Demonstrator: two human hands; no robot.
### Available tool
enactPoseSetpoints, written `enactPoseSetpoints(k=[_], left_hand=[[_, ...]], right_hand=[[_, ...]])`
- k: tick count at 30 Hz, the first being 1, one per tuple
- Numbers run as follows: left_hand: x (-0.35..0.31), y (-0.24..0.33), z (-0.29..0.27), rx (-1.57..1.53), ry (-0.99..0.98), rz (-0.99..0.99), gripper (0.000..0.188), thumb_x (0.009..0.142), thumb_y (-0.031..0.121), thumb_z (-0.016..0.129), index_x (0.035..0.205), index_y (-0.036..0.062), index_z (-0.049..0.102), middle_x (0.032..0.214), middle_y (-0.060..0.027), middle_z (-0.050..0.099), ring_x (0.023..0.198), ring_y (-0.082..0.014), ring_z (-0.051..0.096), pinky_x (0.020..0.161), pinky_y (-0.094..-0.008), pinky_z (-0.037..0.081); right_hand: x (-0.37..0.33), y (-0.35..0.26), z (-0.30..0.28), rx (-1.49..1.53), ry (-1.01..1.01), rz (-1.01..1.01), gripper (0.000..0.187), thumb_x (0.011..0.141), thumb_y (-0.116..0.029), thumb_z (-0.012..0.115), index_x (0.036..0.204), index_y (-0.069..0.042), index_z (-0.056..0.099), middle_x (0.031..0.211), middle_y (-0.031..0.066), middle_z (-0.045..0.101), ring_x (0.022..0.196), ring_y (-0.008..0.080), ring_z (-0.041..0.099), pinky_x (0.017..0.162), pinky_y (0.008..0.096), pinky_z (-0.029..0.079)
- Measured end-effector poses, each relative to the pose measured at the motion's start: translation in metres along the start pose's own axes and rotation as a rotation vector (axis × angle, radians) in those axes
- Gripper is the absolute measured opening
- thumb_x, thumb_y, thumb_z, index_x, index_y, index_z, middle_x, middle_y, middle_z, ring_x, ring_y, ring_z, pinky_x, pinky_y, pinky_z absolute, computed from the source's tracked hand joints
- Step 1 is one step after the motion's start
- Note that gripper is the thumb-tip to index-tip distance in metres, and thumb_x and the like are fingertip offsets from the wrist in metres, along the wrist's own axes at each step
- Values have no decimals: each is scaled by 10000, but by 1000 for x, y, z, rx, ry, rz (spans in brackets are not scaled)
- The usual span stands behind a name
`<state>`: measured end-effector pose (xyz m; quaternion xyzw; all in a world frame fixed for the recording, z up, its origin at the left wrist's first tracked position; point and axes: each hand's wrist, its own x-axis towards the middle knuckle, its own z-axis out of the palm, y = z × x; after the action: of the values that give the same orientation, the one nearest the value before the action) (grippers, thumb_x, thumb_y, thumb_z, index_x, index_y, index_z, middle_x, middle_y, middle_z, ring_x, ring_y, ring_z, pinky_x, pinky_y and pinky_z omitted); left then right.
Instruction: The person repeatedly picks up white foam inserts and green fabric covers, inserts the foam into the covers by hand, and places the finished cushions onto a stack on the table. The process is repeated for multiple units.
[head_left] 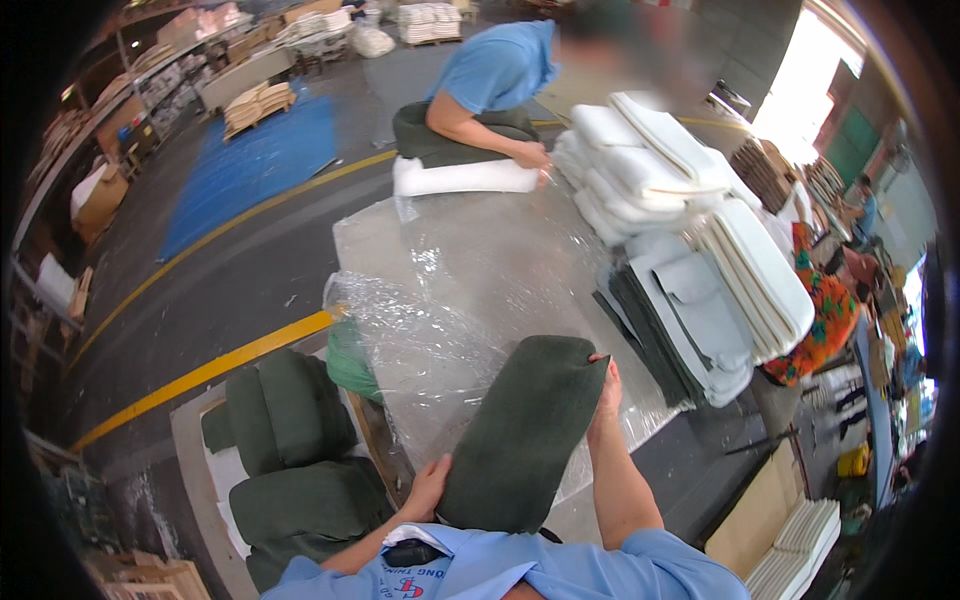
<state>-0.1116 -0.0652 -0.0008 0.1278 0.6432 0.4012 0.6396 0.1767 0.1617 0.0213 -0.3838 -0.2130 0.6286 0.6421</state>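
A long dark green fabric cushion [525, 435] lies tilted in front of my chest, over the near edge of the table. My right hand [606, 398] grips its far right corner, fingertips curled over the edge. Against its lower left side is my left hand [428, 488], holding that edge with part of the fingers hidden. Beneath the cushion's far end spreads the grey table [490, 250], partly covered with crinkled clear plastic film [415, 315]. More dark green cushions [300, 410] are stacked on a low pallet to my left.
Across the table a co-worker in a blue shirt [490, 70] bends over a dark green cushion and a white roll [465, 178]. White foam pads [640, 160] and grey and dark sheets [690, 310] are piled at the right. A yellow floor line [210, 375] runs at the left.
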Motion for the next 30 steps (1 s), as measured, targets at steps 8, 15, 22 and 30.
enactPoseSetpoints(k=[8,15,22,30], left_hand=[[-37,50,-28,-388,-307,-48,559,992,262,719,1446,-22,559,1355,-170,671,1181,-274,677,1041,-415,537],[-93,163,-48,484,-335,546,677,818,131,879,1405,-43,589,1252,-108,716,1133,-190,677,1001,-355,538],[-66,111,-42,955,-166,727,653,759,138,919,1342,15,653,1151,-133,748,1050,-182,710,953,-333,544],[-70,83,-48,988,-189,802,706,724,161,937,1368,60,664,1268,-151,726,1156,-266,705,1014,-369,539]], right_hand=[[-62,-16,-27,259,140,112,171,1023,-309,641,1075,-147,661,1054,56,699,929,246,687,812,441,596],[-129,-37,-114,-38,88,100,275,1012,-311,688,1240,-160,670,1282,-9,694,1137,167,637,979,435,475],[-100,-29,-96,-360,-95,-94,535,1135,-451,419,1189,-14,723,1189,125,742,1095,236,665,994,348,471],[-97,-5,-111,-184,76,89,625,1090,-500,436,964,47,710,943,190,748,879,281,703,884,410,555]])
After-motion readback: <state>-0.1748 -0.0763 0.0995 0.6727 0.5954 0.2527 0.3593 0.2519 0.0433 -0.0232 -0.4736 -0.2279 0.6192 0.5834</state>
